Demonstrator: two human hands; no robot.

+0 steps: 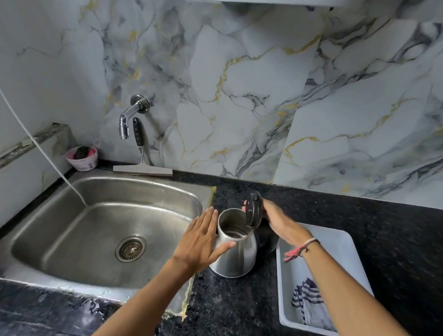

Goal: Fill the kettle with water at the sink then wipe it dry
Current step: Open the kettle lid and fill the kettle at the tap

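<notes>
On the dark speckled counter (302,207), just right of the sink (106,229), stands the steel kettle (237,255), upright, its black lid (253,210) swung up and its mouth open. The left hand (202,240) lies spread against the kettle's left wall, fingers straight, thumb across the near side of the body; the palm is flat rather than clenched. The right hand (276,218) reaches over from the right and touches the raised lid with its fingertips; whether it pinches the lid or merely rests on it cannot be told, since the lid hides the fingers. A pink-and-white thread band (300,250) circles the right wrist.

Right of the kettle, close to it, lies 1 white tray (339,246) holding a striped cloth (308,298) in its near corner; the right forearm crosses above the tray. Behind the kettle a dark object, partly hidden, cannot be identified.

The sink basin is steel, with a round drain (130,248) at its centre. A white cord (38,147) runs from the upper left down into the basin. On the far wall a chrome tap (131,115) projects over the sink; beside it a squeegee (142,161) leans against the marble-patterned tiles (244,80). At the far left corner sits 1 pink tub (82,158) containing scrubbers.
</notes>
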